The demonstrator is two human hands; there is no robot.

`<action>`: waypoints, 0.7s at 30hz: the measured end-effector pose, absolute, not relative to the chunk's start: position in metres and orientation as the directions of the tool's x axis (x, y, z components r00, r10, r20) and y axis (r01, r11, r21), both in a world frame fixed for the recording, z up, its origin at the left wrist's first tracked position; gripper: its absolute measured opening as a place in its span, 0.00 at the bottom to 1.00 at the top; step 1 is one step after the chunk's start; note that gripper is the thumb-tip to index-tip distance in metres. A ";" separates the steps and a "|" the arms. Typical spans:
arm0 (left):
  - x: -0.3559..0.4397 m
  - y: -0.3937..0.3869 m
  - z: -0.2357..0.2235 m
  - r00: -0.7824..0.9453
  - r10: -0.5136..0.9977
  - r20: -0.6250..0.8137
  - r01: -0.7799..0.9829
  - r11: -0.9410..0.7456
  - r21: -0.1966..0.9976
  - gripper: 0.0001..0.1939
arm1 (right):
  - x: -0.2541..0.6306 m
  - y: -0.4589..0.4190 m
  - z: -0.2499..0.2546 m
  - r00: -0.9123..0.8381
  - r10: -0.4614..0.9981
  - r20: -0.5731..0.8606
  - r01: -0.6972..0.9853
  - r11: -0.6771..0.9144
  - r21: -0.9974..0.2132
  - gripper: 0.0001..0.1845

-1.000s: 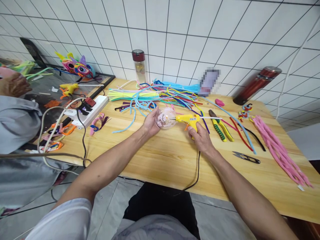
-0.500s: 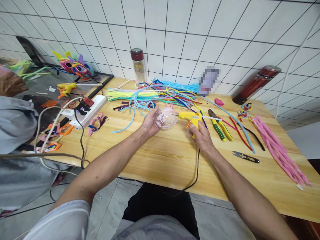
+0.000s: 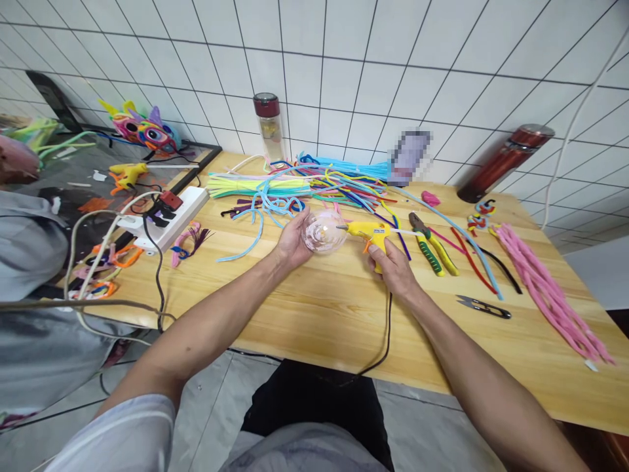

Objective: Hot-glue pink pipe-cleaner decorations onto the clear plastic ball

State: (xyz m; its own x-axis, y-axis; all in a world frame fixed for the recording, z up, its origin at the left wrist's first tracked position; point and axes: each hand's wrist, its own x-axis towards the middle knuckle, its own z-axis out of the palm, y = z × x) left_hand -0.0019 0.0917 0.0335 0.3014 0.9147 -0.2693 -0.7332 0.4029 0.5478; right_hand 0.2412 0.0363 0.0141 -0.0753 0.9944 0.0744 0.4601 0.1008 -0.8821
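My left hand (image 3: 293,241) is closed on the left side of a clear round ball (image 3: 324,232), which has whitish-pink streaks on it. In my right hand (image 3: 392,262) is a yellow glue gun (image 3: 368,231), with my fingers wrapped round its handle. Its metal nozzle points left and is at the ball's right side; whether it touches I cannot tell. A white glue stick (image 3: 403,231) sticks out of the gun's back end, and a black cord hangs below. Behind the ball lies a pile of coloured pipe cleaners (image 3: 265,187).
Pliers (image 3: 432,246), thread snips (image 3: 484,307) and pink pipe cleaners (image 3: 550,292) lie to the right. A red flask (image 3: 508,164) and a glass bottle (image 3: 269,128) stand at the back. Leftward are a power strip (image 3: 171,219), another glue gun (image 3: 128,176) and a co-worker's sleeve (image 3: 29,242).
The glue gun and the ball have shifted very slightly left in the picture. Both hands keep their hold. At the far left, the co-worker has moved a little.
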 end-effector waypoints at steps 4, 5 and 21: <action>-0.004 0.094 0.031 0.258 0.918 -0.302 -0.735 0.389 0.555 0.23 | 0.240 0.035 0.016 -0.094 0.994 0.050 0.489 0.090 -0.868 0.23; -0.004 0.095 0.031 0.251 0.919 -0.304 -0.738 0.385 0.555 0.22 | 0.240 0.035 0.016 -0.094 0.994 0.050 0.486 0.090 -0.869 0.23; -0.004 0.093 0.036 0.277 0.914 -0.296 -0.731 0.401 0.553 0.24 | 0.240 0.033 0.023 -0.092 0.988 0.125 0.565 0.155 -0.810 0.21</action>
State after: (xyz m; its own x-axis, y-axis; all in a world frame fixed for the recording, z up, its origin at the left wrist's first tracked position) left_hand -0.0043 0.0925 0.0358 0.2771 0.9140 -0.2964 -0.7308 0.4008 0.5525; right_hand 0.2399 0.0334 0.0228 -0.0924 0.9878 0.1251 0.5654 0.1555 -0.8100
